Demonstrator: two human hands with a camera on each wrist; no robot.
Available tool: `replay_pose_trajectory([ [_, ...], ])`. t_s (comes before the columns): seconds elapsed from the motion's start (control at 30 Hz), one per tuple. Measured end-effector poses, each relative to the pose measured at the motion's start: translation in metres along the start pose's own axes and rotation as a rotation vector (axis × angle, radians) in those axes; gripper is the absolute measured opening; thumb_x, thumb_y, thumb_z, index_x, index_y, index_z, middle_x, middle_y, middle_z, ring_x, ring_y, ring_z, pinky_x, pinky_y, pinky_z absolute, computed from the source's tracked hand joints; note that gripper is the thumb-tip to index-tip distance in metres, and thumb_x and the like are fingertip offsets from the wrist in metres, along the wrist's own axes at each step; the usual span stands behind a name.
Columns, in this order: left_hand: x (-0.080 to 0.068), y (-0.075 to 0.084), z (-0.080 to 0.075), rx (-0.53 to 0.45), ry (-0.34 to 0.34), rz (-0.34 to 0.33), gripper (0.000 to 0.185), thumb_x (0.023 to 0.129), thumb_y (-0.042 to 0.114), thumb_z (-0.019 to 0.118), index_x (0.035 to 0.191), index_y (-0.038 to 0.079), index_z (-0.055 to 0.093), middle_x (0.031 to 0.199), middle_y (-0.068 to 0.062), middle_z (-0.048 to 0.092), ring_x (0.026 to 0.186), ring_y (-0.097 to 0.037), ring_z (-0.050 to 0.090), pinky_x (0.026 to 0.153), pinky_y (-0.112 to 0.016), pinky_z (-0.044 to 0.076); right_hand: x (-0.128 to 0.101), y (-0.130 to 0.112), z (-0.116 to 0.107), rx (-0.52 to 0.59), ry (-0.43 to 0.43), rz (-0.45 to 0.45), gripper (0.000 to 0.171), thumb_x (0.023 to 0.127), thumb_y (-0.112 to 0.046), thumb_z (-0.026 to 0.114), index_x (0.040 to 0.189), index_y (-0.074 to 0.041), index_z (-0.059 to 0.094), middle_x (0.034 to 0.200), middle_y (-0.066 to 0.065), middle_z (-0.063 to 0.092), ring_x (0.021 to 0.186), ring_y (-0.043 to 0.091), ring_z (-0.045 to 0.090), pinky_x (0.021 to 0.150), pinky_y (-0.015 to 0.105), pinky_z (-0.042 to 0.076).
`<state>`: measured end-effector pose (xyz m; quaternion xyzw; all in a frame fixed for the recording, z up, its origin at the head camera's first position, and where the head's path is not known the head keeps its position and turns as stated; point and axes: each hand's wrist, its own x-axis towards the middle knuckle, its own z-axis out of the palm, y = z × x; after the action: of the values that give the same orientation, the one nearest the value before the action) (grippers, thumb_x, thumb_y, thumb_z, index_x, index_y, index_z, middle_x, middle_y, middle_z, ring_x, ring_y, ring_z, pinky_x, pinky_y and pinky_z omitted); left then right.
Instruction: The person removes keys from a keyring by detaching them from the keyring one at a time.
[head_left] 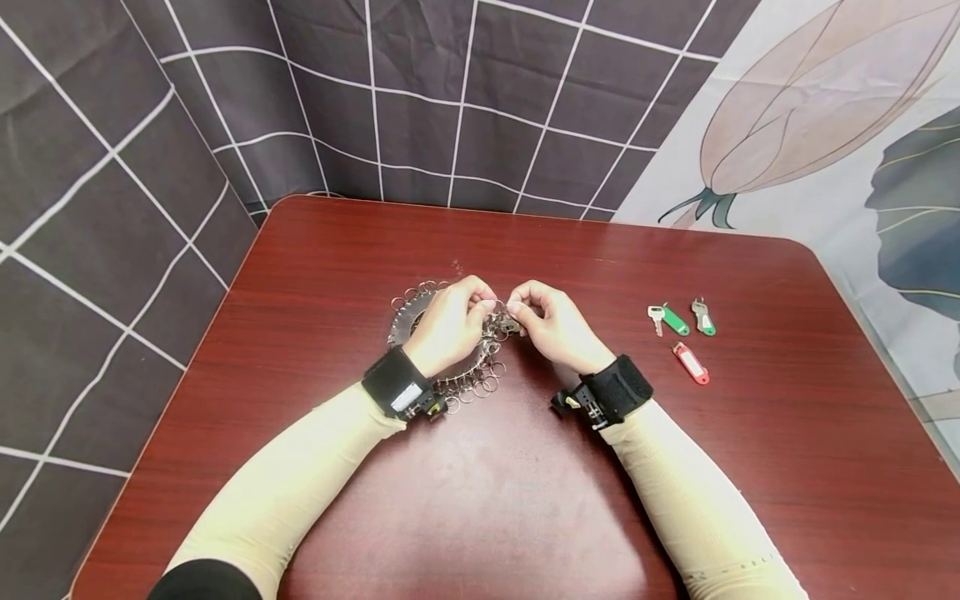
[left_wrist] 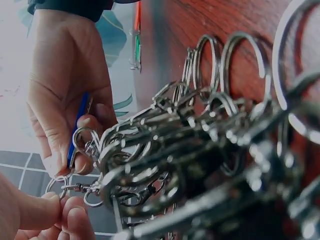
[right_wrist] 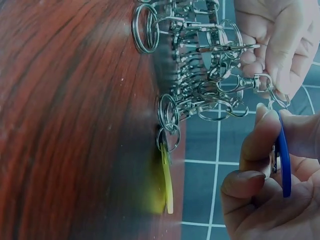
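A round metal key holder (head_left: 402,321), hung with several split rings and snap clasps, lies on the red-brown table (head_left: 480,500). My left hand (head_left: 483,308) reaches over it and pinches one snap clasp (right_wrist: 260,82) at its right edge. My right hand (head_left: 517,310) faces the left and pinches a blue key tag (right_wrist: 284,160) between thumb and fingers, its small ring (left_wrist: 82,140) right at the clasp. In the left wrist view the blue tag (left_wrist: 75,135) shows edge-on in the right hand, and my left fingertips (left_wrist: 60,210) hold a small ring (left_wrist: 59,184). A yellow tag (right_wrist: 166,185) hangs from the holder.
To the right on the table lie two keys with green tags (head_left: 670,319) (head_left: 702,317) and a red tag (head_left: 691,363). A dark checked cloth (head_left: 450,100) hangs behind and to the left, and a floral sheet (head_left: 825,125) at the right.
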<state>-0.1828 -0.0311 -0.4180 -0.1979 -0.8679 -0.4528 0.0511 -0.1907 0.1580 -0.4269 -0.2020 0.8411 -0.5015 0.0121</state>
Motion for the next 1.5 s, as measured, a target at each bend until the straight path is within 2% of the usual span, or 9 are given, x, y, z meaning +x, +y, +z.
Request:
replay_pose_trajectory([
  [0.2,0.001,0.002,0.0,0.06,-0.028,0.034,0.004,0.095,0.011,0.059,0.095,0.009,0.062,0.081,0.0,0.062,0.073,-0.016,0.055,0.066,-0.031,0.045,0.0,0.002,-0.003,0.049,-0.011,0.042,0.006,0.096,-0.007,0.058,0.092,-0.002,0.059,0.074,0.019,0.055,0.063,0.035,0.053,0.053,0.024,0.04],
  [0.33,0.001,0.002,0.001,0.08,-0.031,0.036,0.005,0.096,0.012,0.059,0.097,0.009,0.063,0.083,-0.001,0.062,0.075,-0.016,0.056,0.068,-0.031,0.046,0.0,-0.001,-0.004,0.116,-0.011,0.075,0.007,0.096,-0.004,0.056,0.095,0.002,0.058,0.08,0.026,0.054,0.067,0.039,0.052,0.055,0.022,0.039],
  [0.6,-0.002,0.001,0.003,0.145,-0.119,0.011,0.009,0.095,0.011,0.058,0.101,0.008,0.063,0.094,-0.004,0.064,0.083,-0.016,0.059,0.074,-0.032,0.048,-0.006,-0.034,-0.005,0.133,-0.002,0.064,0.006,0.095,0.004,0.052,0.094,0.009,0.054,0.083,0.03,0.052,0.062,0.013,0.05,0.056,0.021,0.04],
  [0.73,-0.002,0.0,0.003,0.139,-0.152,-0.006,0.006,0.094,0.011,0.06,0.1,0.009,0.061,0.091,-0.002,0.064,0.083,-0.014,0.062,0.073,-0.031,0.049,-0.007,-0.035,-0.004,0.134,-0.002,0.071,0.005,0.096,0.005,0.051,0.096,0.01,0.054,0.084,0.03,0.054,0.067,0.03,0.055,0.058,0.025,0.043],
  [0.83,-0.003,-0.001,0.004,0.142,-0.134,-0.022,0.006,0.094,0.012,0.059,0.1,0.01,0.06,0.09,0.0,0.063,0.082,-0.014,0.06,0.071,-0.031,0.048,-0.005,-0.023,-0.004,0.133,-0.013,0.099,0.008,0.097,0.001,0.051,0.1,0.008,0.054,0.086,0.031,0.056,0.069,0.039,0.056,0.055,0.034,0.047],
  [0.97,-0.002,-0.003,0.004,0.132,-0.089,-0.035,0.006,0.094,0.012,0.057,0.099,0.013,0.059,0.087,0.001,0.06,0.077,-0.014,0.057,0.068,-0.03,0.046,-0.002,-0.006,-0.003,0.124,-0.031,0.118,0.011,0.099,-0.005,0.052,0.105,0.003,0.056,0.085,0.028,0.057,0.067,0.033,0.057,0.05,0.041,0.047],
  [1.2,-0.001,-0.004,0.005,0.096,-0.037,-0.02,0.008,0.093,0.011,0.055,0.1,0.011,0.059,0.085,0.001,0.059,0.077,-0.014,0.057,0.069,-0.029,0.046,-0.002,0.001,-0.002,0.136,-0.055,0.081,0.008,0.095,-0.003,0.057,0.102,-0.001,0.057,0.083,0.015,0.057,0.072,0.031,0.055,0.059,0.023,0.043],
  [1.37,0.0,-0.004,0.006,0.069,-0.007,0.009,0.009,0.095,0.009,0.055,0.101,0.01,0.061,0.087,-0.001,0.059,0.079,-0.015,0.056,0.07,-0.03,0.046,-0.001,0.002,-0.003,0.062,-0.071,0.08,0.015,0.088,-0.008,0.066,0.103,-0.006,0.061,0.091,0.006,0.064,0.078,0.015,0.059,0.069,0.023,0.047],
  [1.5,0.001,-0.003,0.005,0.064,0.0,0.029,0.01,0.096,0.009,0.055,0.102,0.009,0.063,0.09,-0.002,0.057,0.081,-0.016,0.054,0.072,-0.031,0.045,-0.002,0.003,-0.003,-0.018,-0.068,0.109,0.016,0.085,-0.017,0.073,0.098,-0.011,0.065,0.084,0.0,0.067,0.072,0.011,0.06,0.067,0.025,0.048],
])
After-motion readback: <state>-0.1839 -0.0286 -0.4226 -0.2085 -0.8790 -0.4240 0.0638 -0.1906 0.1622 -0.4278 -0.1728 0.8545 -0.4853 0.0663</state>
